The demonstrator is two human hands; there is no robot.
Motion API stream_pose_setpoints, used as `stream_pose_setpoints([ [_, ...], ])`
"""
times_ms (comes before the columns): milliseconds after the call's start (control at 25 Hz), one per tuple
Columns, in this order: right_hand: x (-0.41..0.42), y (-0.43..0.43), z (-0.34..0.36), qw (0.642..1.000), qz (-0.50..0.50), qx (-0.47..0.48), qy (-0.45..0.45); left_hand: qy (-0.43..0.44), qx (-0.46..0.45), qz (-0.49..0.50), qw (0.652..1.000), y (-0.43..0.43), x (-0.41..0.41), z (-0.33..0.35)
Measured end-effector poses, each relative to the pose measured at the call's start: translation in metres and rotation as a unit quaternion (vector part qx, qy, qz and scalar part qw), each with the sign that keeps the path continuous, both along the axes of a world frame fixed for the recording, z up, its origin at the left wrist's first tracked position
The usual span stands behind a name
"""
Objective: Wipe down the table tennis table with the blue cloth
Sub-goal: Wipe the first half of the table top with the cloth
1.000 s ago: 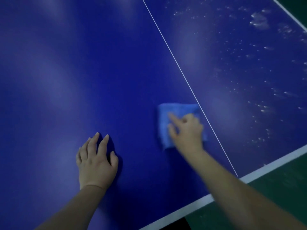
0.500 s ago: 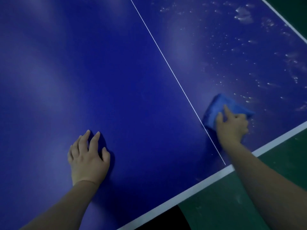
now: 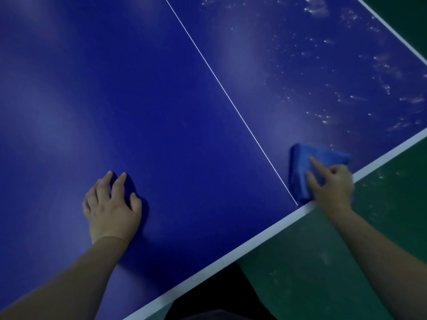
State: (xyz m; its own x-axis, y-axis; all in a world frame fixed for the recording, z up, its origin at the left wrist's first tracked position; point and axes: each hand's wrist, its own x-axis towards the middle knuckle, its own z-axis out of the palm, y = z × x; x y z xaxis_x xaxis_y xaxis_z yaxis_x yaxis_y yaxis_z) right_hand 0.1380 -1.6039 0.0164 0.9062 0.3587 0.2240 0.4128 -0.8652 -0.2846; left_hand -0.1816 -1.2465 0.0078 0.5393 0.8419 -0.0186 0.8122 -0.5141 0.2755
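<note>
Table tennis table [image 3: 161, 100]: dark blue top, white border along the near edge and the right edge, thin white centre line [image 3: 221, 88] running from the far side down to the near edge. Left of the line the surface is clean with soft glare patches. Right of it, white specks and smears [image 3: 346, 72] cover the top toward the right edge. Green floor [image 3: 346, 262] beyond the near edge, faint pale marks on it.

Left hand [image 3: 113, 209]: flat on the tabletop left of the line, fingers loosely spread and slightly arched, holding nothing.

Right hand [image 3: 330, 185]: at the near edge just right of the line, pressing the blue cloth [image 3: 305, 162] down. Index finger extended on top, thumb on the cloth, other fingers curled. The folded cloth touches the white border.
</note>
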Motion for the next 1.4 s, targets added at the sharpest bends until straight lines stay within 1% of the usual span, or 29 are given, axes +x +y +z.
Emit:
stream_pose_setpoints([
  [40, 0.012, -0.002, 0.000, 0.997, -0.080, 0.005, 0.020, 0.002, 0.000, 0.000, 1.000, 0.000, 0.001, 0.001],
  [80, 0.009, 0.003, -0.002, 0.993, -0.112, 0.002, 0.031, 0.007, 0.000, -0.002, 1.000, 0.000, 0.001, 0.002],
  [120, -0.005, 0.014, -0.004, 0.995, -0.096, 0.002, 0.036, 0.012, 0.000, -0.003, 1.000, -0.001, 0.002, 0.003],
  [160, -0.026, 0.026, -0.006, 0.999, -0.030, 0.011, 0.033, 0.019, 0.001, -0.004, 1.000, -0.002, 0.002, 0.003],
  [200, -0.052, 0.034, -0.008, 0.997, 0.066, 0.008, 0.028, 0.026, 0.002, -0.005, 1.000, -0.004, 0.002, 0.005],
  [240, -0.077, 0.037, -0.009, 0.987, 0.158, -0.010, 0.024, 0.034, 0.001, -0.004, 0.999, -0.004, 0.003, 0.006],
  [280, -0.091, 0.034, -0.011, 0.976, 0.216, -0.030, 0.024, 0.038, -0.003, -0.001, 0.999, -0.004, 0.005, 0.007],
  [320, -0.088, 0.024, -0.011, 0.969, 0.244, -0.039, 0.024, 0.038, -0.009, 0.009, 0.999, -0.006, 0.009, 0.009],
  [360, -0.073, 0.012, -0.010, 0.968, 0.250, -0.029, 0.020, 0.032, -0.016, 0.026, 0.999, -0.010, 0.016, 0.010],
  [440, -0.025, -0.015, -0.013, 0.973, 0.232, -0.003, 0.000, 0.015, -0.027, 0.061, 0.998, -0.026, 0.041, 0.013],
  [480, 0.006, -0.029, -0.015, 0.978, 0.209, 0.000, -0.024, 0.003, -0.025, 0.064, 0.998, -0.038, 0.058, 0.014],
  [560, 0.075, -0.054, -0.012, 0.992, 0.121, -0.002, -0.047, -0.018, -0.019, 0.028, 0.999, -0.069, 0.101, 0.013],
  [640, 0.136, -0.069, -0.008, 1.000, 0.005, -0.005, -0.023, -0.030, -0.020, -0.016, 0.999, -0.097, 0.147, 0.010],
  [680, 0.155, -0.073, -0.006, 0.999, -0.044, -0.010, -0.002, -0.034, -0.026, -0.022, 0.999, -0.108, 0.172, 0.009],
  [720, 0.163, -0.073, -0.004, 0.998, -0.065, -0.008, 0.017, -0.035, -0.038, -0.015, 0.999, -0.116, 0.194, 0.008],
  [760, 0.158, -0.072, -0.002, 0.998, -0.051, 0.000, 0.024, -0.033, -0.048, 0.000, 0.998, -0.123, 0.213, 0.008],
  [800, 0.144, -0.069, -0.004, 1.000, 0.006, 0.009, 0.012, -0.029, -0.050, 0.021, 0.998, -0.128, 0.227, 0.007],
  [840, 0.121, -0.066, -0.005, 0.996, 0.091, 0.007, 0.007, -0.024, -0.043, 0.038, 0.998, -0.130, 0.236, 0.005],
  [920, 0.077, -0.049, -0.009, 0.967, 0.253, -0.006, 0.021, -0.008, -0.018, 0.054, 0.998, -0.132, 0.240, -0.001],
  [960, 0.068, -0.031, -0.013, 0.950, 0.310, -0.014, 0.027, -0.004, -0.009, 0.056, 0.998, -0.132, 0.238, -0.003],
  [1000, 0.070, -0.009, -0.013, 0.937, 0.347, -0.024, 0.034, -0.003, -0.003, 0.058, 0.998, -0.132, 0.238, -0.005],
  [1080, 0.107, 0.034, -0.007, 0.923, 0.382, -0.029, 0.031, -0.004, 0.005, 0.068, 0.998, -0.133, 0.239, -0.005],
  [1120, 0.135, 0.044, -0.005, 0.929, 0.369, -0.023, 0.009, -0.005, 0.007, 0.073, 0.997, -0.133, 0.239, -0.004],
  [1160, 0.166, 0.043, -0.002, 0.947, 0.320, -0.015, -0.001, -0.007, 0.006, 0.075, 0.997, -0.133, 0.239, -0.003],
  [1240, 0.223, 0.014, 0.001, 0.987, 0.158, -0.011, 0.038, -0.003, 0.001, 0.082, 0.997, -0.132, 0.240, -0.002],
  [1280, 0.235, -0.008, 0.000, 0.995, 0.082, -0.005, 0.060, 0.001, -0.001, 0.086, 0.996, -0.133, 0.241, -0.002],
  [1320, 0.232, -0.024, -0.002, 0.997, 0.033, 0.002, 0.068, 0.004, -0.003, 0.090, 0.996, -0.134, 0.241, -0.001],
  [1360, 0.217, -0.031, -0.003, 0.998, 0.023, 0.004, 0.061, 0.004, -0.005, 0.093, 0.996, -0.134, 0.243, 0.000],
  [1400, 0.194, -0.029, -0.006, 0.997, 0.054, 0.003, 0.054, 0.003, -0.007, 0.093, 0.996, -0.134, 0.244, 0.001],
])
